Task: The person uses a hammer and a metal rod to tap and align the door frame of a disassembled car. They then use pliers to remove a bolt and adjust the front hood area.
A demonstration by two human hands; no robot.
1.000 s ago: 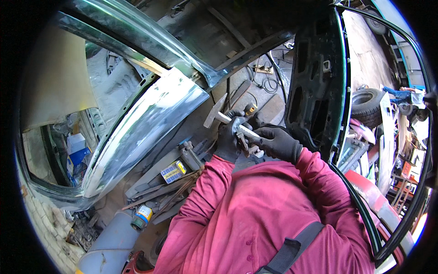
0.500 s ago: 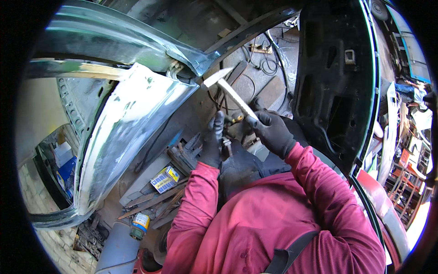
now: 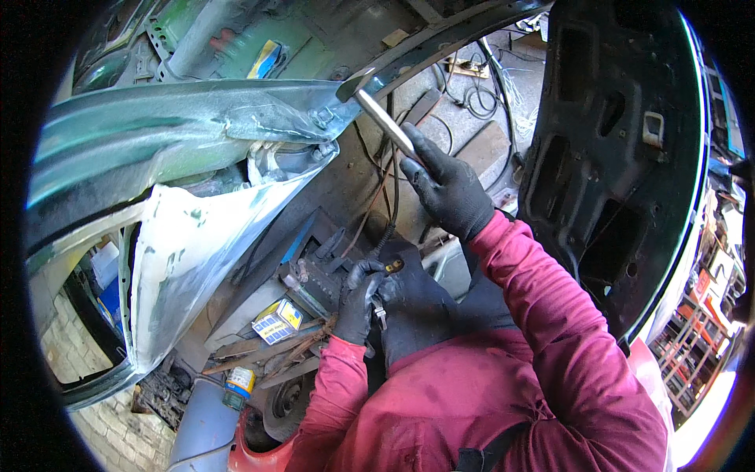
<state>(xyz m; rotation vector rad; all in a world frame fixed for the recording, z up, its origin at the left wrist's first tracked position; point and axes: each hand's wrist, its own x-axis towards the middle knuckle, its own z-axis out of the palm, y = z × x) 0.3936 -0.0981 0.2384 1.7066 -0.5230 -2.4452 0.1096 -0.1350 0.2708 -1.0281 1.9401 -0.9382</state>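
"Head view, first entry: where do we list the hammer (image 3: 385, 123)?"

"Raised in our right hand (image 3: 452, 189), black glove, fingers clamped round the handle. Its head overlaps the corner of the green car panel (image 3: 295, 112); whether they touch, we cannot tell."

"Second entry, left hand (image 3: 355, 305)?"

"Gloved, low, above the dark trousers. Fingers curled, beside a small metal piece (image 3: 381, 315) and a yellow-ended tool (image 3: 395, 265). Clamped on either? We cannot tell."

"Changes to record?"

"One second ago our hands were together at the hammer; now they are well apart, right arm stretched forward. We judge the hammer ready for one-handed use at the panel, the left free of it."

"Nearby stock?"

"One white-patched panel (image 3: 204, 228), left; one yellow-and-white box (image 3: 278, 321), below it; one can (image 3: 238, 383)."
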